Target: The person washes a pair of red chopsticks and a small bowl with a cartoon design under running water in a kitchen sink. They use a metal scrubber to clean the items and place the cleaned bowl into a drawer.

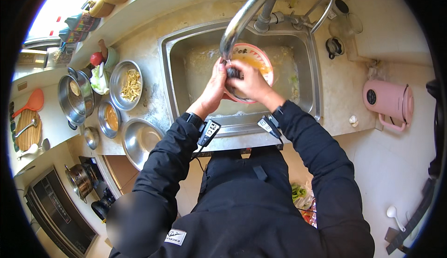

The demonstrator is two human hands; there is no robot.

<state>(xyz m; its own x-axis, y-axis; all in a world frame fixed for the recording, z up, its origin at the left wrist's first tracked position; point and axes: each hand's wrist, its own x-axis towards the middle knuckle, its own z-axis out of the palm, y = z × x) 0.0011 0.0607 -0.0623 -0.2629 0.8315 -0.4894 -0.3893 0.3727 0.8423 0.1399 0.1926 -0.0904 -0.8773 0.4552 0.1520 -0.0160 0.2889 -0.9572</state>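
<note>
Both my hands meet under the spout of the metal faucet [237, 20], above the stainless-steel sink [209, 114]. My left hand [217, 79] is at the near left rim of a red-and-white patterned bowl [267, 60], its thumb up beside a small dark ridged object [233, 72]. My right hand [249, 81] closes its fingers on that object, over the bowl; what it is cannot be told. Orange-yellow liquid shows inside the bowl. Cloudy water with bits of scrap lies in the sink around the bowl. My left palm and what it supports are partly hidden.
Left of the sink stand a metal bowl of cut strips [131, 85], a bowl of orange-brown liquid [111, 118], a large metal basin [139, 139], a steamer pot [75, 97] and leafy vegetables [99, 79]. At right are a pink kettle [387, 100] and a small dark-rimmed glass item [334, 47].
</note>
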